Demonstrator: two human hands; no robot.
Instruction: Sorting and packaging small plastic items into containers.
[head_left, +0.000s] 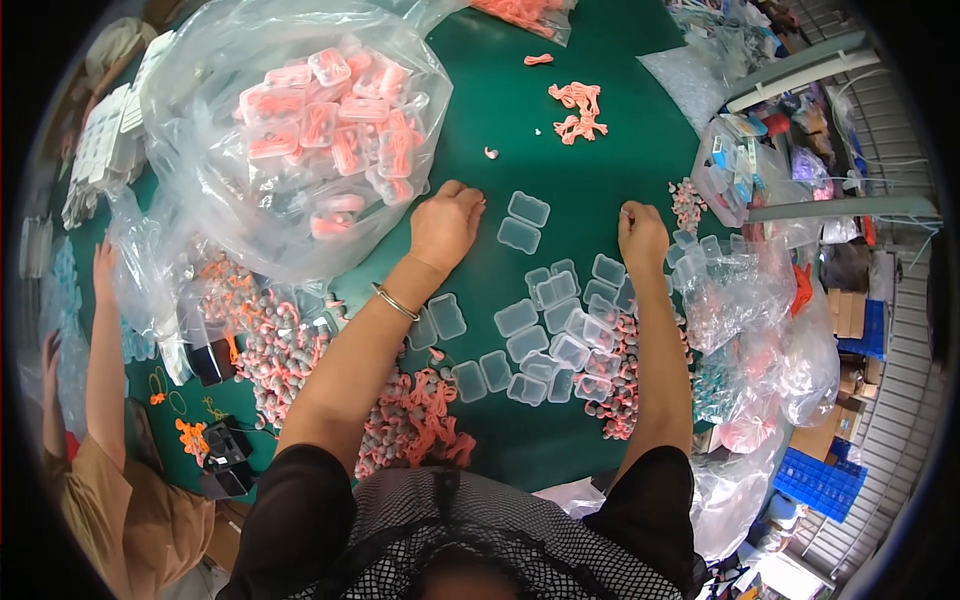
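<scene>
Both my hands rest over the green table on either side of an open clear plastic case (520,236), its lid folded back. My left hand (446,228), with a bangle at the wrist, is closed with its fingertips pinched beside the big bag; anything held there is too small to tell. My right hand (642,238) is closed too, its fingers curled, and their contents are hidden. Just beyond my left hand lies a small pink-and-grey earplug (491,153). Several bundled pink cords (578,112) lie farther off. Several more empty clear cases (527,343) are heaped between my forearms.
A large clear bag (200,180) of filled cases stands at the left. Piles of pink-and-grey earplugs (280,350) and pink cords (430,418) lie around my left forearm; more earplugs (622,385) lie by my right. Another person's arm (105,350) reaches in at the far left. Plastic bags (745,300) crowd the right.
</scene>
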